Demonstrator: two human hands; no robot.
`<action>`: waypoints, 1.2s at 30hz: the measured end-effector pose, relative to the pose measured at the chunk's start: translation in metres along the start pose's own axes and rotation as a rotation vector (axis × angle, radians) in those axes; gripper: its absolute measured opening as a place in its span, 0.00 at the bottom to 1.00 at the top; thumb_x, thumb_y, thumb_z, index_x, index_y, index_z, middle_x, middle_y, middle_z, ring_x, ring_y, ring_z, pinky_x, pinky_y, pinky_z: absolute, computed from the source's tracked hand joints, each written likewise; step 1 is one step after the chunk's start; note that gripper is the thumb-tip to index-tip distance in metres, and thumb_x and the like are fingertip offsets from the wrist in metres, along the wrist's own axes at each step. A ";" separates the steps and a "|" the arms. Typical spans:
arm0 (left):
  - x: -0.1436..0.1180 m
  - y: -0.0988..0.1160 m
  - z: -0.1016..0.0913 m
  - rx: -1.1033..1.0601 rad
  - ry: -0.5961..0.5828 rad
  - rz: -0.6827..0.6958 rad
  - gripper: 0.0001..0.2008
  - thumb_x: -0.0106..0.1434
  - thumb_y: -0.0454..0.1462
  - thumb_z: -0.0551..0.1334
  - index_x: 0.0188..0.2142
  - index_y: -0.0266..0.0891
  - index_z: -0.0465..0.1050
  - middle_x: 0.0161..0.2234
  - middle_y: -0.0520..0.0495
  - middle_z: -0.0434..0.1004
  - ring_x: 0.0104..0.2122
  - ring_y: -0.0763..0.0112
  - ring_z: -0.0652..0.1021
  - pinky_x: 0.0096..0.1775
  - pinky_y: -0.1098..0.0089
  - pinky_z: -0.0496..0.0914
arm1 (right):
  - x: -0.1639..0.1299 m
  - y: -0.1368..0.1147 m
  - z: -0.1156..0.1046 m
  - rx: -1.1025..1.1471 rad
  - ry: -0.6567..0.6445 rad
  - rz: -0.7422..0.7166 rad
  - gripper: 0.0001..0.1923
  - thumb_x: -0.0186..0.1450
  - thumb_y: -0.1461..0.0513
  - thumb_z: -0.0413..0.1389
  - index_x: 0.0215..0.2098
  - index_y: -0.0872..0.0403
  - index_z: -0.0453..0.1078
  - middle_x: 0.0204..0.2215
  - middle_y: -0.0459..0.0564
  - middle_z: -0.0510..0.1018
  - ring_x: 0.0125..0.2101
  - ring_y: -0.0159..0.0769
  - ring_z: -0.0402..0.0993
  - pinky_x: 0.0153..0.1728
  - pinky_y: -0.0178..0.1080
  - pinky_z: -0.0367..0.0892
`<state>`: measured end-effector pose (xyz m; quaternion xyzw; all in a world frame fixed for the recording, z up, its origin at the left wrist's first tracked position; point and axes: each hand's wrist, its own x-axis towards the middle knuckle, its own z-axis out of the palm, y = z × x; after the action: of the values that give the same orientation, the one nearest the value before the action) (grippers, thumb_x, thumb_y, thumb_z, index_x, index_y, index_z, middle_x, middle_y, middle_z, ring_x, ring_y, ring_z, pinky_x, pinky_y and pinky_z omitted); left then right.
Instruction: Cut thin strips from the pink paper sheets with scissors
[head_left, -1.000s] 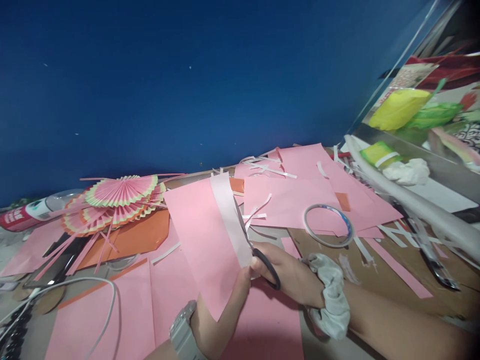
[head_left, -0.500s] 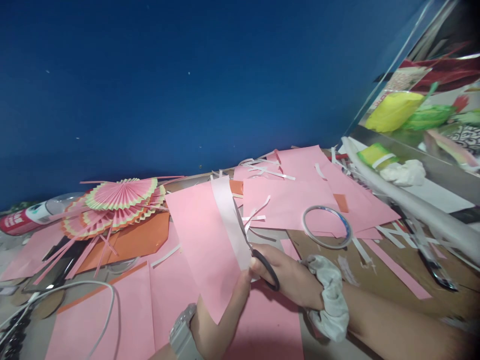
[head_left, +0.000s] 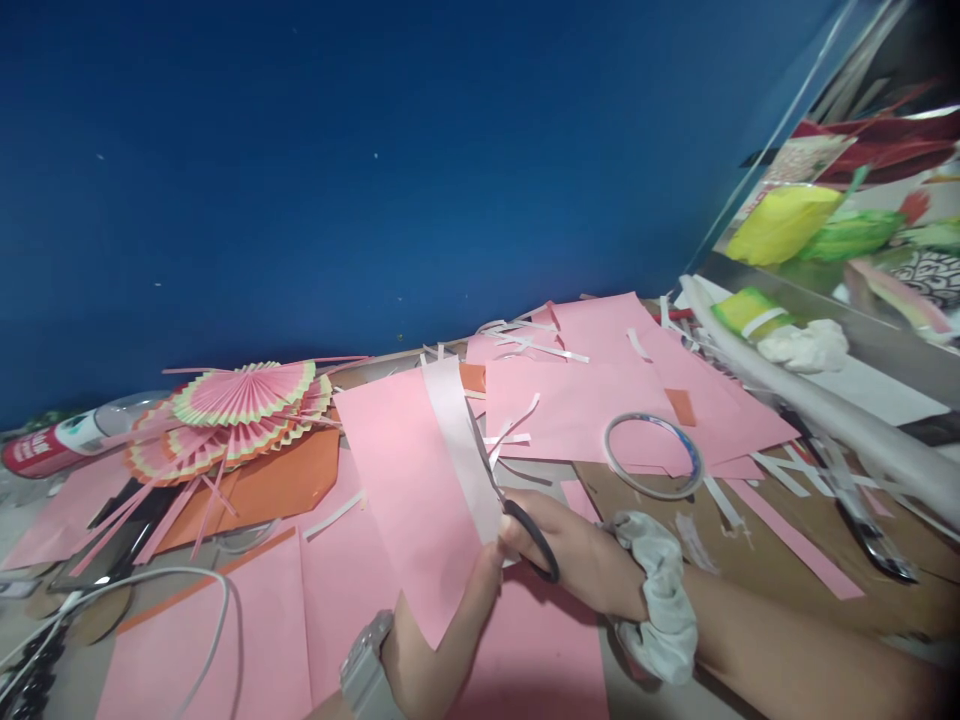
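Left hand (head_left: 442,640) is pinching the pink sheet (head_left: 409,490) by its lower edge, holding it lifted and taut for cutting, while right hand (head_left: 577,560), fingers closed through the scissors (head_left: 510,500) loops, is running blades along the sheet's right side, tape ring (head_left: 652,455) lying right of it on the tabletop (head_left: 750,560).

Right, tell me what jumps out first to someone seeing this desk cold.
At centre, the left hand holds up a pink paper sheet while the right hand works black-handled scissors along its pale right edge. To the left, a stack of pleated pink paper fans lies on orange card. To the right, a tape ring rests among loose pink sheets and paper strips.
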<state>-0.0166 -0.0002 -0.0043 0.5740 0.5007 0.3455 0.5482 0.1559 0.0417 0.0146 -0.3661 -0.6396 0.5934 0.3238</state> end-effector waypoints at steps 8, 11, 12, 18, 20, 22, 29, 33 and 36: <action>0.000 -0.003 0.001 0.029 0.027 -0.007 0.26 0.71 0.55 0.56 0.58 0.44 0.76 0.64 0.44 0.74 0.69 0.51 0.65 0.69 0.48 0.59 | 0.001 0.002 0.000 0.020 -0.004 -0.001 0.33 0.66 0.32 0.46 0.24 0.50 0.55 0.23 0.40 0.58 0.25 0.32 0.53 0.28 0.37 0.54; 0.002 -0.013 0.000 0.027 -0.036 0.015 0.29 0.70 0.57 0.55 0.61 0.44 0.73 0.66 0.41 0.69 0.67 0.46 0.67 0.69 0.41 0.57 | 0.000 0.003 0.000 0.021 -0.011 0.012 0.34 0.66 0.32 0.45 0.25 0.51 0.58 0.24 0.42 0.60 0.26 0.33 0.54 0.29 0.37 0.55; 0.002 -0.016 -0.001 0.029 -0.034 0.020 0.28 0.70 0.56 0.56 0.62 0.45 0.72 0.67 0.42 0.68 0.68 0.46 0.66 0.69 0.40 0.55 | 0.000 0.004 -0.001 0.029 -0.015 0.014 0.34 0.66 0.32 0.46 0.26 0.51 0.59 0.24 0.42 0.60 0.26 0.33 0.54 0.30 0.37 0.56; -0.002 -0.020 -0.002 -0.019 -0.024 -0.043 0.27 0.70 0.55 0.56 0.62 0.48 0.72 0.68 0.47 0.67 0.68 0.51 0.66 0.70 0.48 0.57 | 0.000 0.007 -0.001 -0.007 0.000 0.032 0.34 0.65 0.30 0.44 0.26 0.51 0.56 0.25 0.42 0.60 0.27 0.34 0.56 0.31 0.38 0.57; -0.002 -0.018 -0.001 0.020 0.009 -0.054 0.26 0.70 0.55 0.57 0.61 0.48 0.73 0.67 0.46 0.68 0.67 0.51 0.67 0.71 0.48 0.56 | 0.000 0.007 0.000 0.001 0.001 0.035 0.34 0.66 0.31 0.44 0.26 0.51 0.56 0.25 0.42 0.61 0.27 0.34 0.56 0.31 0.38 0.58; -0.003 -0.016 0.000 0.077 0.047 -0.051 0.25 0.69 0.55 0.58 0.59 0.47 0.75 0.67 0.46 0.68 0.68 0.52 0.67 0.71 0.49 0.55 | 0.000 0.007 -0.001 0.021 0.000 0.032 0.34 0.66 0.31 0.45 0.26 0.51 0.57 0.25 0.43 0.62 0.28 0.34 0.57 0.32 0.38 0.59; -0.001 -0.016 -0.001 0.021 -0.030 -0.032 0.30 0.70 0.55 0.56 0.65 0.45 0.68 0.69 0.43 0.65 0.69 0.46 0.64 0.70 0.41 0.53 | 0.002 0.010 -0.001 0.056 -0.015 0.005 0.33 0.67 0.33 0.46 0.25 0.51 0.56 0.24 0.42 0.61 0.26 0.32 0.55 0.30 0.37 0.58; -0.001 -0.010 -0.001 0.015 -0.019 0.009 0.25 0.71 0.52 0.57 0.63 0.47 0.70 0.68 0.46 0.66 0.68 0.53 0.65 0.71 0.47 0.56 | 0.002 0.009 -0.001 0.051 -0.021 -0.016 0.32 0.68 0.33 0.46 0.26 0.51 0.57 0.24 0.41 0.61 0.26 0.32 0.54 0.29 0.37 0.56; -0.001 -0.007 -0.001 0.024 -0.018 0.001 0.25 0.71 0.52 0.57 0.63 0.46 0.71 0.69 0.44 0.66 0.68 0.54 0.65 0.71 0.48 0.56 | 0.001 0.006 -0.001 0.018 -0.005 -0.015 0.32 0.68 0.33 0.45 0.26 0.51 0.56 0.24 0.41 0.60 0.26 0.32 0.53 0.29 0.38 0.56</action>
<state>-0.0188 -0.0019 -0.0109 0.5839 0.4996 0.3346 0.5454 0.1565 0.0435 0.0085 -0.3566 -0.6378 0.5977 0.3300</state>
